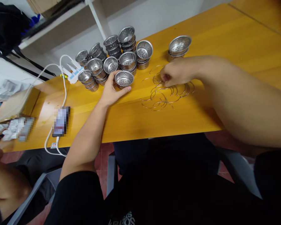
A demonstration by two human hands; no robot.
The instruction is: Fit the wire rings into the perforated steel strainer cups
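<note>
My left hand (111, 91) is wrapped round a small perforated steel strainer cup (124, 78) that stands on the yellow wooden table (224, 40). My right hand (175, 73) is pinched closed over a loose pile of thin curved wire handles (165, 93) lying on the table. What the fingers hold is too fine to name for sure. Behind the left hand sits a cluster of several more strainer cups (112, 56), some stacked. Two further cups (179, 46) are stacked apart, just beyond my right hand.
A phone (61, 121) on a white cable (63, 87) lies at the left, plugged into a white power strip (72, 73). Crumpled paper (16, 128) is at the far left edge. Another person's arm (4, 181) shows at the bottom left. A white shelf frame (100, 18) stands behind.
</note>
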